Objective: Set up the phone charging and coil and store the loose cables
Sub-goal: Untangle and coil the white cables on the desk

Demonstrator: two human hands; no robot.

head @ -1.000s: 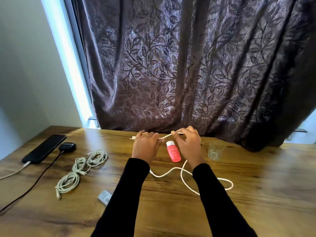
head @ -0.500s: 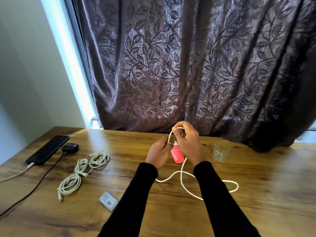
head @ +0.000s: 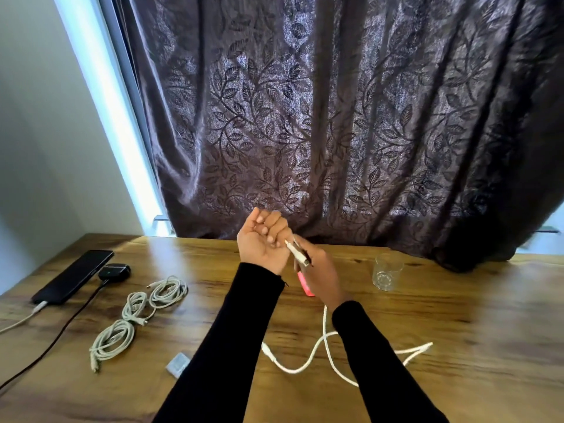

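Observation:
My left hand (head: 262,244) is raised above the wooden table (head: 457,346), palm towards me, its curled fingers meeting the plug end of a white cable (head: 297,253). My right hand (head: 319,271) grips that cable just below the plug. The remaining length hangs behind my right wrist and lies in loose loops on the table in front of me. At the far left lies a black phone (head: 73,276) with a pale cable plugged into its near end. Two coiled grey cables (head: 168,290) (head: 113,340) lie left of my arms.
A small black case (head: 114,271) with a black cord sits beside the phone. A white adapter block (head: 178,363) lies near my left sleeve. A pink bottle (head: 305,286) is partly hidden by my right hand. A glass tumbler (head: 386,271) stands at the right, before the dark curtain (head: 335,132).
My left hand has turned palm-up and risen. The right hand has dropped lower and to the right with the cable. The plug end now points up between the hands.

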